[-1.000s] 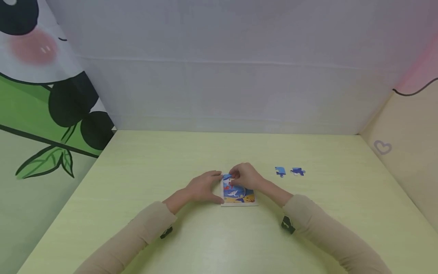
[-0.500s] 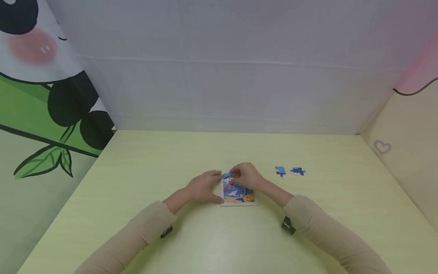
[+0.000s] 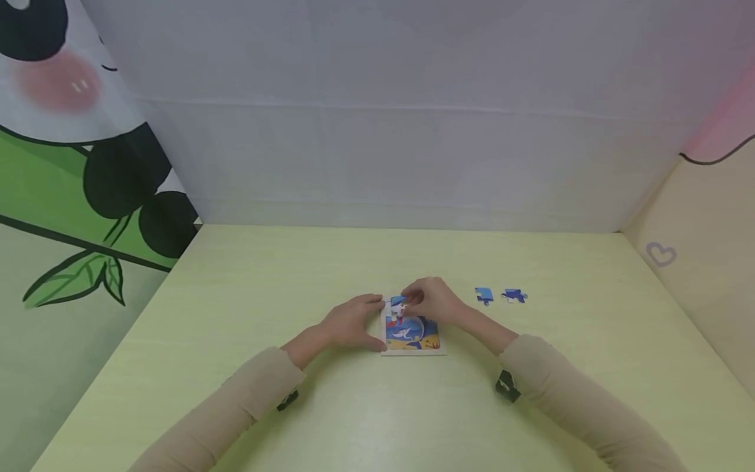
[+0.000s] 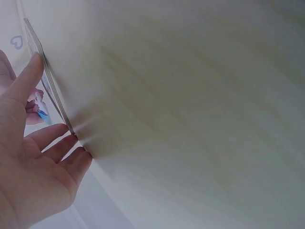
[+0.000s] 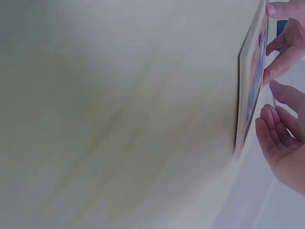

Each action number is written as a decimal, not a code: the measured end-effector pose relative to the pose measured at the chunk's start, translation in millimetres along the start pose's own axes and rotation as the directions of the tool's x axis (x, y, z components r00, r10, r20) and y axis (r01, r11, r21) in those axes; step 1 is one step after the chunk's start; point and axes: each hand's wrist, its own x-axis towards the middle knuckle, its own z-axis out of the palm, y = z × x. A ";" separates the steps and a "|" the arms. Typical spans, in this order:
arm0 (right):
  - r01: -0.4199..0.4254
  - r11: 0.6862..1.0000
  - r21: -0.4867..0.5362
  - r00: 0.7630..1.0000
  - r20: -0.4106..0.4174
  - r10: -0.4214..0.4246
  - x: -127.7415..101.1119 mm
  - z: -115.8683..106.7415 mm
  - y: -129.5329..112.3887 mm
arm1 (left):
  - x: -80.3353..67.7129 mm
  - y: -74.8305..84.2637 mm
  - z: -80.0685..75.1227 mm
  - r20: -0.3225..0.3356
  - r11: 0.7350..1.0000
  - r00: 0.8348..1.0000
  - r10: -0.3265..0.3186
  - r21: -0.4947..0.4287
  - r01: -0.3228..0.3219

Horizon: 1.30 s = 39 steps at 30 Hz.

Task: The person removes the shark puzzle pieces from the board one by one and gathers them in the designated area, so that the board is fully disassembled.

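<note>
In the head view, a pale yellow-green tabletop (image 3: 377, 413) with faint streaks reaches down toward 6 o'clock. At 12 o'clock a grey-white backdrop (image 3: 377, 144) rises behind its far edge, marked by a horizontal crease. The painted side panel (image 3: 35, 354) at 9 o'clock carries green leaves (image 3: 73, 282) outlined in black; at 10 o'clock it shows a pink cheek (image 3: 59, 82) and a black patch (image 3: 32, 29). Toward 2 o'clock lies a pink area (image 3: 728, 108), edged below by a wavy black line (image 3: 716, 158). At 3 o'clock, a lilac heart outline (image 3: 660, 254) decorates the beige right-hand panel (image 3: 702, 216).
</note>
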 end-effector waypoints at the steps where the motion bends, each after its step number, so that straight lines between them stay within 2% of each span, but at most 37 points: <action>1: 0.011 1.000 -0.003 1.000 -0.002 -0.011 -1.0 -2.6 0.8 | 0.2 -0.2 0.4 -0.001 1.000 1.000 -0.003 0.001 0.003; 13: 0.094 0.994 -0.051 0.994 -0.045 -0.096 -23.2 -39.7 24.2 | 2.0 -1.0 2.9 0.016 0.999 1.000 -0.019 0.033 0.019; 20: 0.047 0.997 -0.066 0.997 -0.064 -0.051 -46.4 -64.1 50.2 | 1.8 -2.1 2.8 0.016 1.000 1.000 -0.003 0.026 0.002; 29: 0.018 1.000 -0.007 0.997 -0.077 -0.019 -76.5 -99.5 88.3 | 1.1 -5.1 3.4 0.016 1.000 1.000 -0.002 0.022 0.002; 39: -0.069 0.996 -0.059 0.990 -0.128 0.061 -109.0 -123.6 116.8 | -1.6 -3.7 0.1 0.009 1.000 1.000 0.015 -0.010 -0.015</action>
